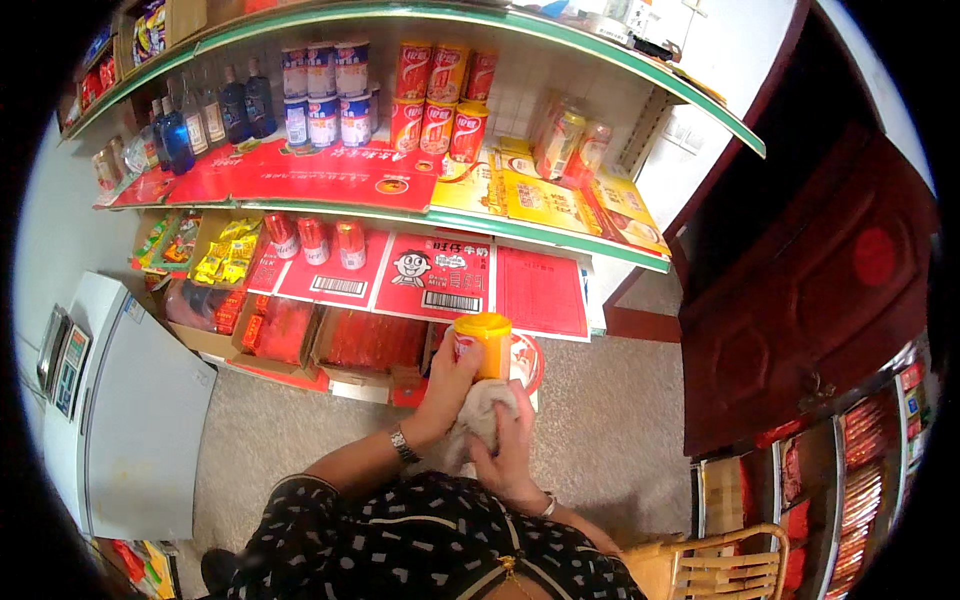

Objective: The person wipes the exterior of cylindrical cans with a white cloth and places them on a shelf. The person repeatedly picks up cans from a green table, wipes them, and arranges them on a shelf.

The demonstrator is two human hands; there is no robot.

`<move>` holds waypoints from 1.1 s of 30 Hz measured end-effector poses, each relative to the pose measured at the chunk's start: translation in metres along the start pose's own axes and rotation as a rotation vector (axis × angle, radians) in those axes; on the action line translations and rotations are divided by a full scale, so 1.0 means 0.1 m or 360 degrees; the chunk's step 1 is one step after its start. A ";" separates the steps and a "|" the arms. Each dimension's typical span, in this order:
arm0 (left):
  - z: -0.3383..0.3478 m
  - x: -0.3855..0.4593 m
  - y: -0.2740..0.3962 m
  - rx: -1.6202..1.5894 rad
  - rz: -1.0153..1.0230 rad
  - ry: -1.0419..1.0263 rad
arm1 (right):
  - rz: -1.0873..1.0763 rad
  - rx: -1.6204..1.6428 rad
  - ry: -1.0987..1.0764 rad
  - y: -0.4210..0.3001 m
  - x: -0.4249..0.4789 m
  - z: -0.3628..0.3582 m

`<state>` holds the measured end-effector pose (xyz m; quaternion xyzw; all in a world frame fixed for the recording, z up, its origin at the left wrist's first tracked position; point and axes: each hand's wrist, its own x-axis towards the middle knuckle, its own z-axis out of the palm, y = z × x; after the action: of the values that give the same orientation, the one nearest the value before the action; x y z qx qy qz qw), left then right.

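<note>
My left hand (450,379) grips a yellow can (493,352) with a yellow plastic lid by its left side, in front of the shelf unit. The can stands nearly upright in the air, its printed label partly hidden by my fingers. In my right hand (510,454) is a bunched, pale grey cloth (484,412), pressed up against the bottom of the can. Similar red and yellow cans (439,127) are stacked on the shelf (480,219) ahead. To their left, blue and white cans (324,124) stand in two tiers.
Blue glass bottles (176,135) and tall drink cans (561,142) share that shelf. Below, three red cans (313,241) stand on flattened cardboard (450,281). A white chest freezer (142,420) is left, a dark red door (810,292) right, a bamboo chair (731,562) behind right.
</note>
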<state>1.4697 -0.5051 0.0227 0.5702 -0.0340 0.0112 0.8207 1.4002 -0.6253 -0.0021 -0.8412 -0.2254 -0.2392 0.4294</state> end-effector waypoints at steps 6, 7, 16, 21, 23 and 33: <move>0.11 -0.23 -0.06 -0.0247 0.0032 -0.0166 | -0.0100 -0.0082 0.0194 0.08 0.29 -0.32; 0.12 -0.27 -0.02 -0.0158 0.0158 -0.0213 | 0.0061 0.0300 0.0196 0.09 0.31 -0.36; 0.20 -0.26 -0.09 -0.0436 0.0150 -0.0190 | -0.0231 0.0156 -0.0053 -0.10 0.21 -0.49; 0.09 -0.24 -0.35 -0.0991 -0.0036 -0.0501 | -0.0643 -0.0517 -0.0358 -0.37 0.17 -0.59; 0.05 -0.24 -0.45 -0.0415 0.0256 -0.0231 | -0.0568 -0.0250 -0.0178 -0.29 0.29 -0.58; 0.16 -0.61 0.23 0.0222 0.0550 -0.0085 | 0.0442 0.1536 0.0034 -0.24 0.31 -0.39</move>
<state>1.4069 -0.5108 0.0459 0.6116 -0.1522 0.1392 0.7638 1.4024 -0.6392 0.0513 -0.5661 -0.1918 -0.0569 0.7996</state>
